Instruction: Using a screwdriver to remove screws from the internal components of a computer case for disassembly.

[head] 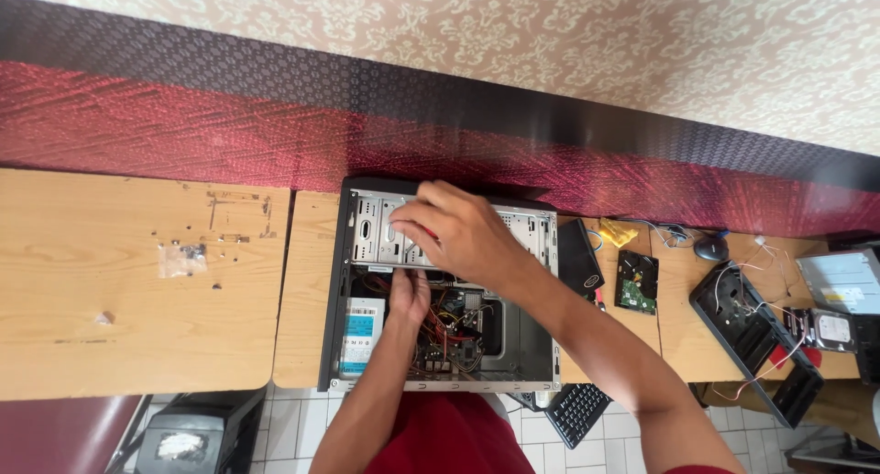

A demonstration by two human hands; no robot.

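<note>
Both hands inside an open computer case [440, 286] on the table [137, 281].
Right hand [458, 231] fingers curl on its drive cage [380, 236]; left hand [410, 295] grip hidden among its cables.

Black-framed grey metal computer case [513, 231] with red and yellow wires [446, 320], tan wood-grain desk [119, 346], cream floral wallpaper [550, 34], red-black textured wall band [183, 116], white floor tiles [293, 428].

Place: a small computer repair workshop was shown.
Main evidence: an opened desktop tower case [445, 286] was laid flat on a wooden table [128, 281], its wiring exposed.
Spare parts: a bare hard drive [636, 281], an optical drive [841, 281] and a detached black front panel [756, 332] were scattered alongside.
Small items: a bag of screws [183, 259] was seen.
Surroundings: patterned wallpaper [550, 34] and a tiled floor [302, 428] were visible.
</note>
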